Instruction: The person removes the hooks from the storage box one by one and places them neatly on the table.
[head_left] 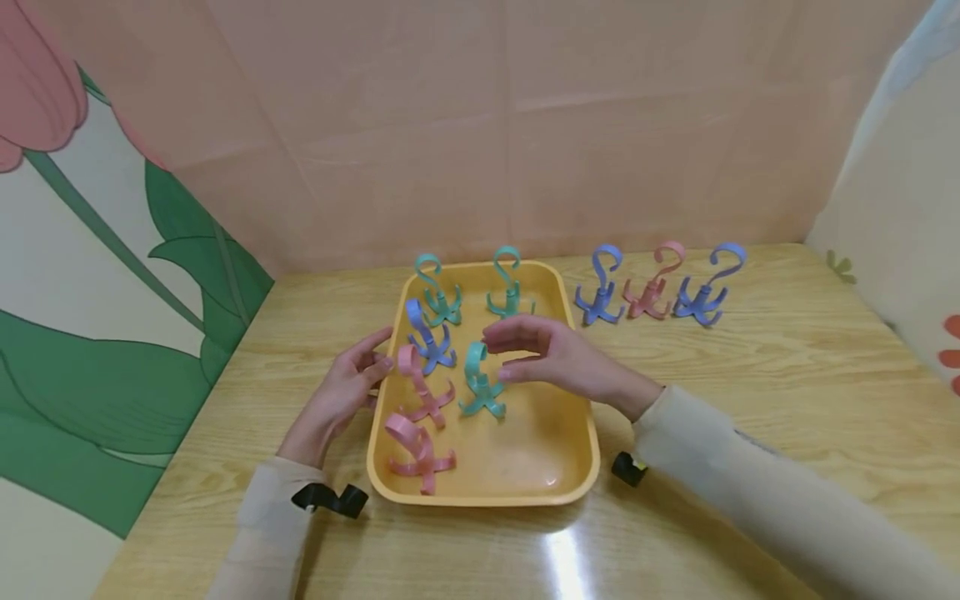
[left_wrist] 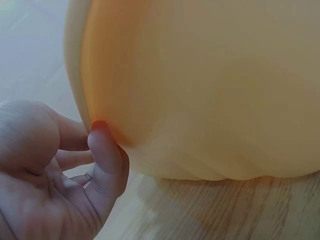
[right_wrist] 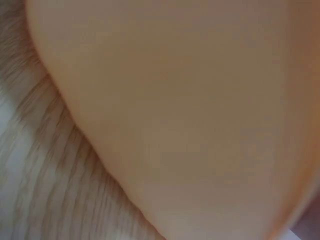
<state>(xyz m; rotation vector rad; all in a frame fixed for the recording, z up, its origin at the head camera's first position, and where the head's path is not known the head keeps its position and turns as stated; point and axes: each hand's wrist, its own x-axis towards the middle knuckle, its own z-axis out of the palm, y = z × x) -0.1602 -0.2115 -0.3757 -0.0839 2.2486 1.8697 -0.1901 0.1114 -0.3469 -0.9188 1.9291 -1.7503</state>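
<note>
A yellow plastic tray (head_left: 540, 425) lies on the table. At its left side my left hand (head_left: 348, 387) pinches the rim between thumb and fingers; the left wrist view shows this hand (left_wrist: 75, 170) close up on the tray wall (left_wrist: 200, 100). Over the tray's middle hovers my right hand (head_left: 558, 354), its thumb and fingers parted with nothing seen between them. Just left of its fingertips stands a green multi-prong hanging hook (head_left: 482, 392). Along the tray's left side stand a blue hook (head_left: 432, 346) and two pink hooks, one (head_left: 427, 400) behind the other (head_left: 422, 454).
Two more green hooks, left (head_left: 442, 304) and right (head_left: 510, 296), stand at the tray's back. Behind it to the right, a blue hook (head_left: 598, 304), a pink hook (head_left: 648, 296) and another blue hook (head_left: 701, 300) stand on the wooden table (head_left: 787, 358). The right wrist view shows mostly tray wall (right_wrist: 175, 110).
</note>
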